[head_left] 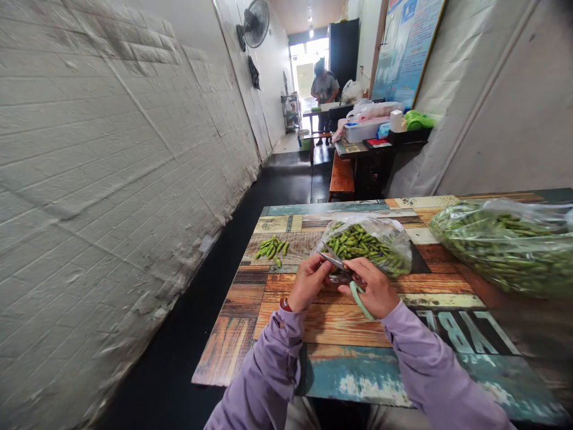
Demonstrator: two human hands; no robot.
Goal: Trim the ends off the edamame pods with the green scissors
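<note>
Your purple sleeves (268, 370) are resting at the table (358, 376) edge. Your right hand (376, 289) is curling its fingers through the green-handled scissors (347, 276), and your left hand (308, 280) is pinching its fingertips together at the blade tips, probably on a pod, too small to tell. Only a little pile of pods (271, 248) is sitting off left, while the small bag (371, 245) and big bag (505, 251) are looking stuffed. I'd say you're just getting started.

white brick wall (111, 149) on left, paint flaking low down. dark floor (277, 179) runs along narrow room. wall fan (254, 24) high up. patchwork wood table (349, 334) in front; bench (342, 176) and dark table (371, 164) beyond. bright doorway (308, 65) at far end, ceiling lights (310, 15) above. blue poster (405, 48) on right wall.
</note>
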